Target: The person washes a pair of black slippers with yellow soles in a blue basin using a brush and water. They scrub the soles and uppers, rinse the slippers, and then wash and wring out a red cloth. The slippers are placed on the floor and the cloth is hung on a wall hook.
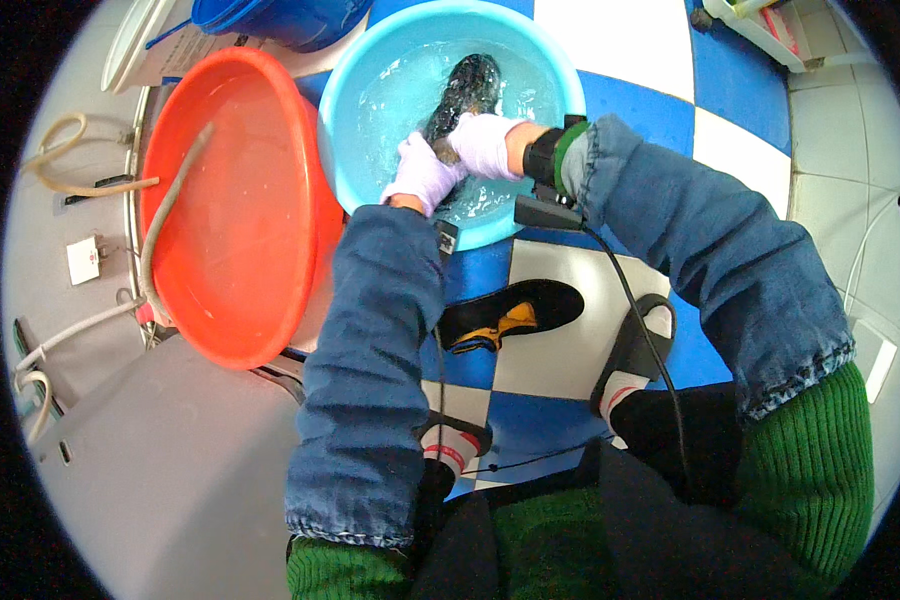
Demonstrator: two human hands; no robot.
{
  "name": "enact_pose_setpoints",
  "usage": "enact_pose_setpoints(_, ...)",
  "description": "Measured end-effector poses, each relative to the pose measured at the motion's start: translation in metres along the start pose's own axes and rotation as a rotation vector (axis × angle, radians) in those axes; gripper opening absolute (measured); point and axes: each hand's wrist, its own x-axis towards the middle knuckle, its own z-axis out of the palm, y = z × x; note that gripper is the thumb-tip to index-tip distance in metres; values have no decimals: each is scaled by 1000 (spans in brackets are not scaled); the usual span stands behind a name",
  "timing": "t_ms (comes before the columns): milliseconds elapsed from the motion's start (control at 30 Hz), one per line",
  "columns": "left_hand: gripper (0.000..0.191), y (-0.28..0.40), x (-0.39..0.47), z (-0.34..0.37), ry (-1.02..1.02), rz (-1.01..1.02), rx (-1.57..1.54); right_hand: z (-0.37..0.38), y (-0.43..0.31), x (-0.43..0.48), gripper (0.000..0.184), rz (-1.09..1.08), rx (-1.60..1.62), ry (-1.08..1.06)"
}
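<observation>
A light blue plastic basin (332, 97) holds water with ripples and glints on it. In it lies a dark, wet, elongated object (474, 79), which looks like a shoe, though its kind is not certain. My left hand (424, 171), in a pale lilac glove, grips its near part from the left. My right hand (487, 145), gloved alike, is closed on it from the right, touching or almost touching the left. The fingertips of both are partly hidden. Black devices are strapped at my wrists. A black insole or shoe sole (514, 315) with an orange-yellow pattern lies on the floor near the basin.
A red-orange basin (304, 172) with a hose (166, 217) in it stands at left. Behind is a blue bucket (285, 26). A grey appliance top or panel (157, 465) fills the lower left. My slippered feet and a black cable (641, 322) are near. A white container (765, 37) stands upper right.
</observation>
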Motion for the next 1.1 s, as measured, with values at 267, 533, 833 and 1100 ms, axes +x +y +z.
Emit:
enact_pose_setpoints(267,45,-25,1,-35,92,183,43,-22,29,-4,46,128,-243,434)
enact_pose_setpoints(533,96,-13,-1,-28,245,114,466,-1,41,-1,44,397,234,-82)
enact_pose_setpoints(833,103,-16,21,-39,-65,-89,101,12,39,-4,55,418,594,-142)
enact_pose_setpoints(1100,75,5,5,-10,466,-158,-976,-2,17,-30,60,438,1134,113)
